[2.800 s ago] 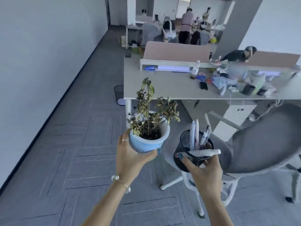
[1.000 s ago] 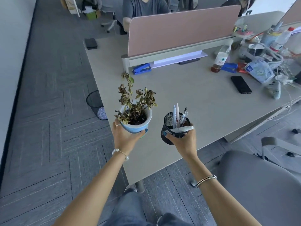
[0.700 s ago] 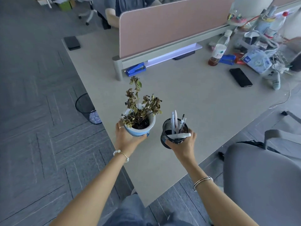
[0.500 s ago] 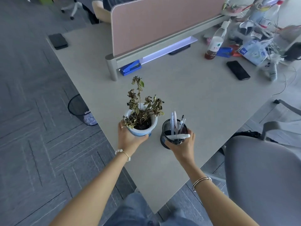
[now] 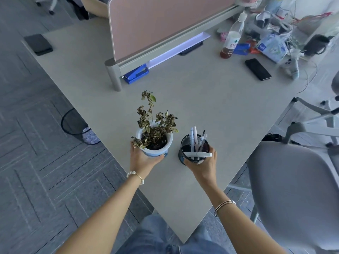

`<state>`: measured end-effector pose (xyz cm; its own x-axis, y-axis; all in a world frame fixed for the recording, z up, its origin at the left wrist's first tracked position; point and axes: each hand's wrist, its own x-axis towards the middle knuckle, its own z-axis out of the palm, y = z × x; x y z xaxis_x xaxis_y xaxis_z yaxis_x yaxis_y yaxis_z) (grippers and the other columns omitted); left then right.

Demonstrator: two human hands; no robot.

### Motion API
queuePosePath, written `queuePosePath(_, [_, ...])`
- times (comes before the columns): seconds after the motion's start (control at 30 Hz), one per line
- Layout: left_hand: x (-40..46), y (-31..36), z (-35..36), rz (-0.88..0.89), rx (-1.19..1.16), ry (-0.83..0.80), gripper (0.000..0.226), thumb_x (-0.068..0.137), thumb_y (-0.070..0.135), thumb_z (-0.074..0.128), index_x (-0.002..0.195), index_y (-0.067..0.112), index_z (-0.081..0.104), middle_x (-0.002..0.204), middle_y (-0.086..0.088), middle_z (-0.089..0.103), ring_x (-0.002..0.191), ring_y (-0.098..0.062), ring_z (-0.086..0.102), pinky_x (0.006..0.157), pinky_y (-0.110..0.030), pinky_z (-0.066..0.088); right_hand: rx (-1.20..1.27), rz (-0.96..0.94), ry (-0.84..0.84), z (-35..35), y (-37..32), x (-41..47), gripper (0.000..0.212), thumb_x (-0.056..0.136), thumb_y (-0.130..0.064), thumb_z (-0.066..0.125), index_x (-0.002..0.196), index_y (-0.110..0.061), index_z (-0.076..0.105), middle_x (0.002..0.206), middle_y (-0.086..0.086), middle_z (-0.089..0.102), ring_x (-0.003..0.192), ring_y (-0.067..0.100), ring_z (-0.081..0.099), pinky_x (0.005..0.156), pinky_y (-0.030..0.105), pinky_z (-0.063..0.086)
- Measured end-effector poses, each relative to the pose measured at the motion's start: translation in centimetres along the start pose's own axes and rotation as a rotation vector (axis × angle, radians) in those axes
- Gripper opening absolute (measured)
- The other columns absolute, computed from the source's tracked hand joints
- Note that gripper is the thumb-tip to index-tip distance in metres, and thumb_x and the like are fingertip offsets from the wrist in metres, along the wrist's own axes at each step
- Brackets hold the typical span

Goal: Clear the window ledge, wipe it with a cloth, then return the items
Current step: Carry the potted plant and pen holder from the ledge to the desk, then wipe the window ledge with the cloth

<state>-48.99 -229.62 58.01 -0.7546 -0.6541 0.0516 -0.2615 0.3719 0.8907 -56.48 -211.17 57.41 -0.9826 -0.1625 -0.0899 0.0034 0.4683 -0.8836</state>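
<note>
Grey carpet tiles run under a pale worktop (image 5: 211, 99) whose near corner points toward the person. At about 6 o'clock on it, two hands work side by side. The left hand (image 5: 142, 159) is wrapped around the lower wall of a small white-and-blue plant pot (image 5: 159, 150), which stands upright with a dry, wilted plant (image 5: 154, 123) rising from it. Just beside it, at its 3 o'clock and not touching, the right hand (image 5: 202, 164) is clasped around a black mesh pen holder (image 5: 185, 149) with several pens (image 5: 196, 138) upright inside; the thumb pins a white marker (image 5: 197, 154) flat across the rim. Whether either base rests on the worktop or sits just above it cannot be told.

At 12 o'clock a pink divider panel (image 5: 161, 21) stands on a grey rail, with a blue stapler (image 5: 136, 74) at its foot. Toward 2 o'clock lie a black phone (image 5: 257, 69), a bottle (image 5: 231, 41) with brown liquid and a clutter of packets and cables. A dark flat object (image 5: 38, 44) lies at the worktop's far 10 o'clock corner. A mesh waste bin (image 5: 77, 125) stands on the floor at 9 o'clock, and a grey chair (image 5: 293, 189) sits at 4 o'clock
</note>
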Motion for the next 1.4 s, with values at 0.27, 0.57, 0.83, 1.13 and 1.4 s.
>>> queuePosePath(0.27, [0.0,-1.0,-0.1,-0.01,0.021,-0.036,0.097,0.05,0.026,0.09,0.133,0.016,0.041,0.123,0.007,0.043,0.111,-0.003,0.039,0.091,0.004,0.026,0.038,0.001,-0.018,0.2,0.5,-0.6,0.096,0.053,-0.03,0.085,0.135,-0.022,0.036,0.114,-0.027,0.035,0.122,0.019,0.041,0.1,0.039,0.043])
queuePosePath(0.57, [-1.3,-0.6,-0.5,-0.074,0.006,-0.011,0.093,0.047,0.024,0.092,0.125,0.015,0.043,0.118,0.008,0.048,0.11,-0.004,0.037,0.093,-0.022,0.038,0.06,0.047,-0.009,-1.1,1.0,-2.0,0.099,0.062,-0.028,0.086,0.141,-0.025,0.027,0.125,-0.006,0.034,0.116,0.014,0.042,0.094,0.029,0.038])
queuePosePath(0.83, [-6.2,-0.6,0.0,-0.327,-0.026,-0.059,0.047,0.065,0.032,0.083,0.1,0.021,0.054,0.097,-0.004,0.062,0.091,-0.022,0.062,0.082,-0.042,0.053,0.064,0.057,-0.014,-2.3,1.6,-3.1,0.088,0.067,-0.033,0.083,0.138,-0.026,0.031,0.124,0.0,0.045,0.112,0.013,0.046,0.093,0.03,0.042])
queuePosePath(1.13, [-8.4,6.6,5.1,-0.071,-0.02,-0.364,0.025,0.075,0.025,0.075,0.094,0.022,0.059,0.086,0.014,0.061,0.082,0.002,0.058,0.067,-0.006,0.043,0.066,0.114,0.111,-7.4,2.0,-6.0,0.062,0.073,-0.038,0.077,0.125,-0.021,0.05,0.116,-0.005,0.052,0.107,0.01,0.053,0.089,0.023,0.043])
queuePosePath(1.4, [-11.8,13.8,12.6,0.311,0.021,-0.686,0.02,0.08,0.027,0.068,0.097,0.019,0.063,0.092,0.008,0.064,0.085,0.005,0.057,0.073,-0.002,0.041,0.044,0.214,0.422,-17.2,3.5,-12.1,0.026,0.081,-0.028,0.071,0.104,-0.023,0.061,0.102,-0.007,0.062,0.094,0.004,0.059,0.079,0.009,0.044])
